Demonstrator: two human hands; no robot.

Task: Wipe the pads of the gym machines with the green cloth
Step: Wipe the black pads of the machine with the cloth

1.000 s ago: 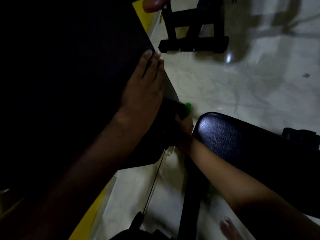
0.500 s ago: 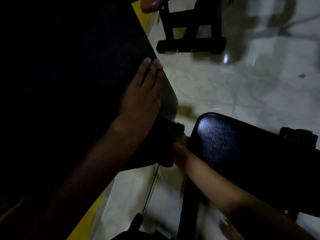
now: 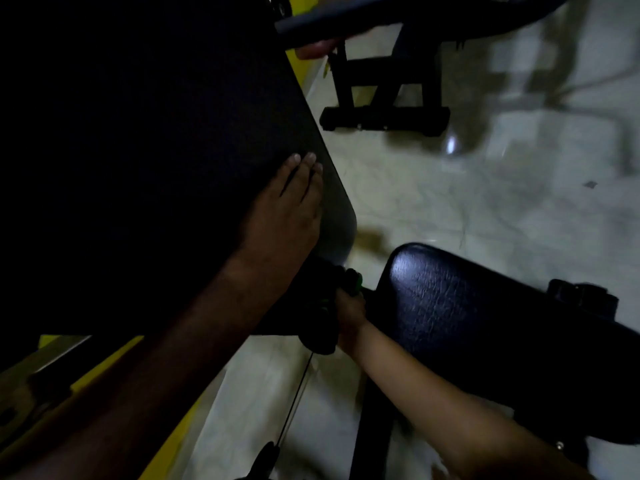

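- Left hand (image 3: 284,216) laid flat, fingers straight, on the large black pad (image 3: 156,150) near its right edge.
- Right hand (image 3: 349,313) curled around the green cloth (image 3: 353,280), low between that pad and the glossy black seat pad (image 3: 485,323).
- Pale tiled floor (image 3: 485,202) beneath.

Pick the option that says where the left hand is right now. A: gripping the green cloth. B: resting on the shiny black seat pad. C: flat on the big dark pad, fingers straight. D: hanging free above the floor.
C: the left hand lies flat with straight fingers near the edge of the big dark pad, while the right hand grips the green cloth lower down.
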